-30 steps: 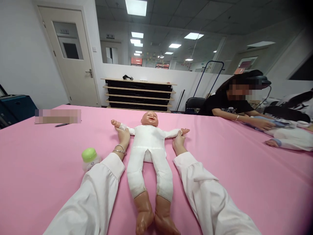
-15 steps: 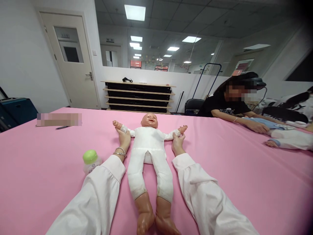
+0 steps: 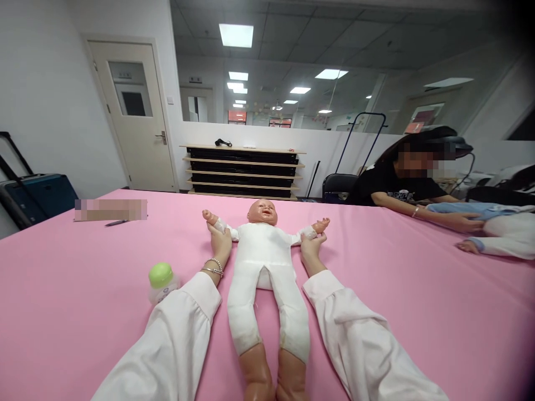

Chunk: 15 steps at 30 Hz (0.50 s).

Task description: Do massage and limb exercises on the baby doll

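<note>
The broad table under a smooth pink cover [image 3: 397, 301] fills the lower view. At its right side a person in a black T-shirt [image 3: 401, 192] leans over, one hand near a partly visible doll in white clothing with a blue cuff [image 3: 504, 246]. The large baby doll with a white cloth body and tan plastic head, hands and feet [image 3: 263, 248] lies face up in the middle of the table, feet nearest the wearer, arms spread. The left hand [image 3: 220, 244] and the right hand [image 3: 312, 248], both in white sleeves, each grip one of its forearms near the wrist; the left fingers are partly hidden, but appear closed round the arm. A translucent jar with a lime-green lid [image 3: 162, 283] stands beside the left sleeve. Farther off lies a slim dark pen [image 3: 116, 223].
</note>
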### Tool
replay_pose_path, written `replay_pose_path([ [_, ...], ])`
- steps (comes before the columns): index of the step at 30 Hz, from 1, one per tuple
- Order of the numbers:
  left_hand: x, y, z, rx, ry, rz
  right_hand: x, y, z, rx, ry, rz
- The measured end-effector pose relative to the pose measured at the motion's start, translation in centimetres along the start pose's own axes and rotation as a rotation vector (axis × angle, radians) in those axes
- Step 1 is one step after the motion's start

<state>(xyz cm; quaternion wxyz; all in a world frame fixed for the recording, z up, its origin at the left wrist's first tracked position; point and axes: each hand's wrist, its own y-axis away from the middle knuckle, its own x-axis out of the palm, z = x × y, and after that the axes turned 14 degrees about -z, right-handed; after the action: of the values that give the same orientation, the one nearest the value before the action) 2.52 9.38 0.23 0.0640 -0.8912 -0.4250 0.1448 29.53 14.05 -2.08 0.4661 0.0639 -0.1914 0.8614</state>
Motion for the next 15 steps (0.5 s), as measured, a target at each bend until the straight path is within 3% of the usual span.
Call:
replay_pose_path([
  [6, 0.0, 0.2, 0.0, 0.003, -0.013, 0.021, -0.2, -0.1, 0.2, 0.088, -0.011, -0.150],
  [15, -0.2, 0.0, 0.2, -0.001, -0.005, 0.014, -1.0, 0.6, 0.4, 0.081, 0.005, -0.091],
])
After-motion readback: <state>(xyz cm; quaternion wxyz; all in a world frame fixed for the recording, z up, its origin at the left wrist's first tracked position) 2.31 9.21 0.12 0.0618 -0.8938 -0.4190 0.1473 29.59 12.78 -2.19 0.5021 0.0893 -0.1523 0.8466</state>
